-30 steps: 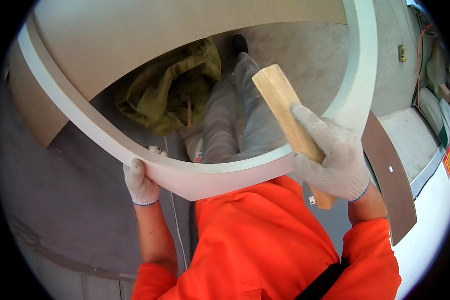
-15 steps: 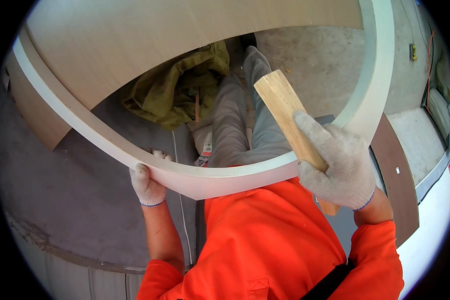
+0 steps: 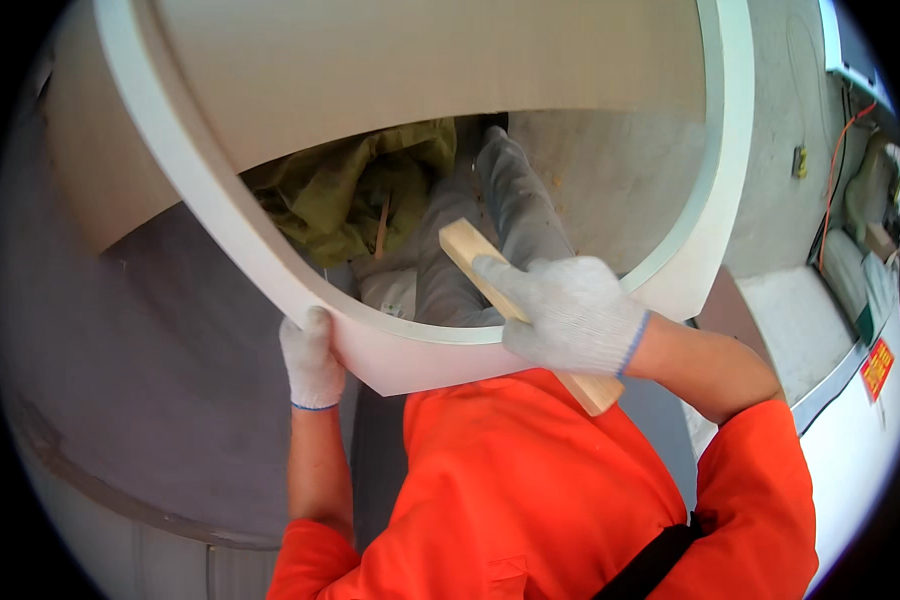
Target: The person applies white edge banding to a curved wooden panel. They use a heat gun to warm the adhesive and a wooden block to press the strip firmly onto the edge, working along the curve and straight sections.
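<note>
A large white curved frame (image 3: pixel 420 362) spans the view in front of my orange-clad torso, its near edge close to my belly. My left hand (image 3: pixel 313 360), in a pale knit glove, grips the frame's near-left edge with the thumb over the rim; its other fingers are mostly hidden. My gloved right hand (image 3: pixel 578 315) is closed around a light wooden block (image 3: pixel 464 248), long and squared. The block lies slantwise across the near rim, its upper end over the opening and its lower end towards my torso. Whether its underside touches the rim I cannot tell.
A wide beige curved panel (image 3: pixel 430 55) lies beyond and under the frame. Inside the opening are an olive cloth (image 3: pixel 345 195) and my grey-trousered legs (image 3: pixel 515 190). A dark grey surface (image 3: pixel 170 390) spreads to the left. An orange cord (image 3: pixel 838 165) runs at the far right.
My right hand has moved left along the near rim with the wooden block. The frame's left side now appears steeper and further right. My left hand still grips the rim.
</note>
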### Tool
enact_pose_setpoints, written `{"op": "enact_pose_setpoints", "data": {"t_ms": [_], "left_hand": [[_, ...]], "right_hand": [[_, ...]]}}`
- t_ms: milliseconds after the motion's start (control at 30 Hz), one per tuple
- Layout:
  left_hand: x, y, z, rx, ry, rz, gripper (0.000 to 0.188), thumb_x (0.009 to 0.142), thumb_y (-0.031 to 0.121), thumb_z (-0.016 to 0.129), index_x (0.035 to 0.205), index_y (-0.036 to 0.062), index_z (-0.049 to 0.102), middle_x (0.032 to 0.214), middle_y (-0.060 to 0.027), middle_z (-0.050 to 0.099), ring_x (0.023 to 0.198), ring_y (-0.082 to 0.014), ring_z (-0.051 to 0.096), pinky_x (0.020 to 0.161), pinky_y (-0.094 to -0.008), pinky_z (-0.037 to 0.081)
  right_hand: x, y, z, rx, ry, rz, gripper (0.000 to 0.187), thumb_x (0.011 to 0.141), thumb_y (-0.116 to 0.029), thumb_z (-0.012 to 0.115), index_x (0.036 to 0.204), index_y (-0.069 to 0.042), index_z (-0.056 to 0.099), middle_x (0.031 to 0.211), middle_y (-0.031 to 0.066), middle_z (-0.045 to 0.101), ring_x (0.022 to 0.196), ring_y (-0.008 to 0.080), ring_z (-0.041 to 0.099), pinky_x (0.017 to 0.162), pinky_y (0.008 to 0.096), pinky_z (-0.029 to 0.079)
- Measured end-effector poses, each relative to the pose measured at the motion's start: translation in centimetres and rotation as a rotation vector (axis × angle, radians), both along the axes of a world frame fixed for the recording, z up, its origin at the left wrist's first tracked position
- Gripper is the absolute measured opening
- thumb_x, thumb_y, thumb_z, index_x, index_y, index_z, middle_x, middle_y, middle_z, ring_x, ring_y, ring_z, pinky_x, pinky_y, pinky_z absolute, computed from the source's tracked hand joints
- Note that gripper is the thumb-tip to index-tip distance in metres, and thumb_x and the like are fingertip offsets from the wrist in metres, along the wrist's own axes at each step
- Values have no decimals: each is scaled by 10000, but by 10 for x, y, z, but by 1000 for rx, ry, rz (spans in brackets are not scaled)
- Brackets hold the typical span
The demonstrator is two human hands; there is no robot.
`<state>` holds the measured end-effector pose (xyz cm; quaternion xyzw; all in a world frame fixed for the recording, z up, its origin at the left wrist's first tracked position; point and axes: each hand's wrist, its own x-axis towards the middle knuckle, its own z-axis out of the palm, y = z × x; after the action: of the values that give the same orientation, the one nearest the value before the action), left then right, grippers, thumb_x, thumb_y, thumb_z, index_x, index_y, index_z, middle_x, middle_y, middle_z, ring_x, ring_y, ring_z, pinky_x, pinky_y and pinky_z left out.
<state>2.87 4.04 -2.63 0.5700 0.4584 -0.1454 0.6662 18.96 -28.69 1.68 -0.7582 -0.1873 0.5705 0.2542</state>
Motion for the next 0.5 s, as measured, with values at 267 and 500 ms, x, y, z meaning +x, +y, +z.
{"op": "enact_pose_setpoints", "data": {"t_ms": [267,500], "left_hand": [[-2,-43,20,43,10,61,403,1015,241,769,1277,-51,678,1169,-54,731,1025,-133,662,933,-318,549],[3,-53,9,195,-39,-54,369,951,230,814,1157,-59,710,1024,-151,773,942,-190,719,859,-356,580]], "right_hand": [[-35,67,-31,-98,193,-92,663,1003,-346,539,1600,-61,489,1096,305,759,1025,496,729,912,551,565],[-29,130,-51,128,317,-685,728,998,-231,552,1680,-15,416,1293,223,712,1118,275,669,1006,351,534]]}}
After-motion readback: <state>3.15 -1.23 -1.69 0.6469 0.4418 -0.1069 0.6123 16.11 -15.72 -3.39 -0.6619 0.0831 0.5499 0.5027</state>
